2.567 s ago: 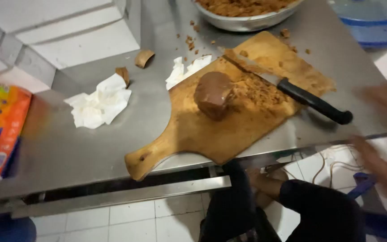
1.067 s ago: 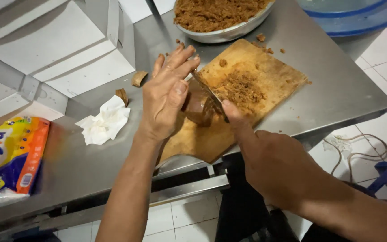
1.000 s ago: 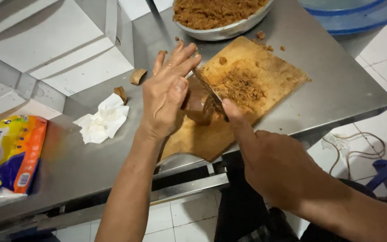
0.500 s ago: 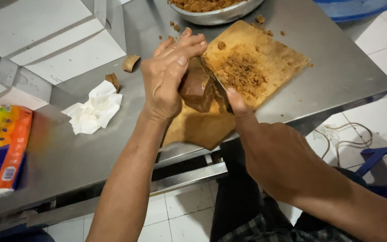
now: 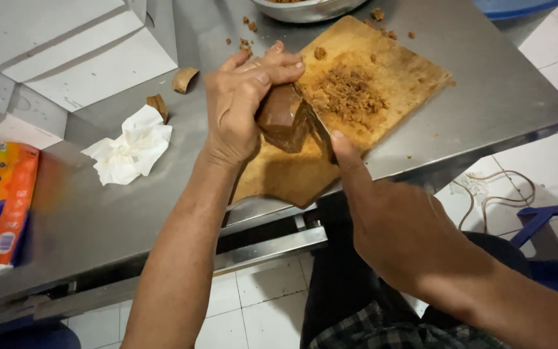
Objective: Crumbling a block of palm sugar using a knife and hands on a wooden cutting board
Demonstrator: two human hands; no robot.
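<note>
Here, the left hand [image 5: 237, 106], absent from the wooden cutting board [image 5: 382, 97] moments earlier, gripped the brown block [image 5: 283, 116] upon it. The right hand [image 5: 402, 226], closed around the knife [image 5: 321, 132], pressed its blade against the block beside the shavings [image 5: 350, 90], indicating that shaving had resumed on the counter [image 5: 98, 207].

Brown block [image 5: 282, 116], tan board [image 5: 382, 84], white tissue [image 5: 127, 152], grey table [image 5: 498, 97].
</note>
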